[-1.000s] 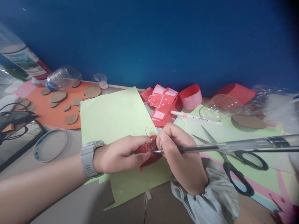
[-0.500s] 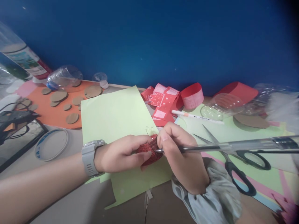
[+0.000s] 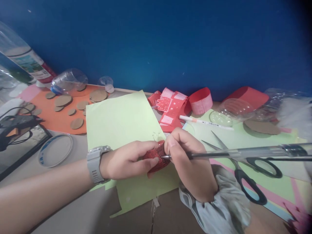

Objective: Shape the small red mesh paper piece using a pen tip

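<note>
My left hand [image 3: 131, 159], with a grey watch on its wrist, grips a small red piece with a dark dotted pattern [image 3: 157, 158]. In my right hand [image 3: 187, 159] is a clear pen [image 3: 243, 152], held close to its point. The pen's tip meets the patterned surface beside my left thumb. Both hands are over a pale green sheet [image 3: 122, 120], and part of the red piece is hidden by my fingers.
Black-handled scissors [image 3: 235, 161] lie open at right. A white marker [image 3: 206, 122] and red paper shapes [image 3: 173, 109] sit behind my hands. Cardboard discs [image 3: 76, 123] rest on orange paper at left, near a tape ring [image 3: 55, 151] and a clear bottle [image 3: 69, 81].
The view has shifted very slightly, so things at left appear a little further right. Both hands keep their hold, and the pen tip stays on the red piece.
</note>
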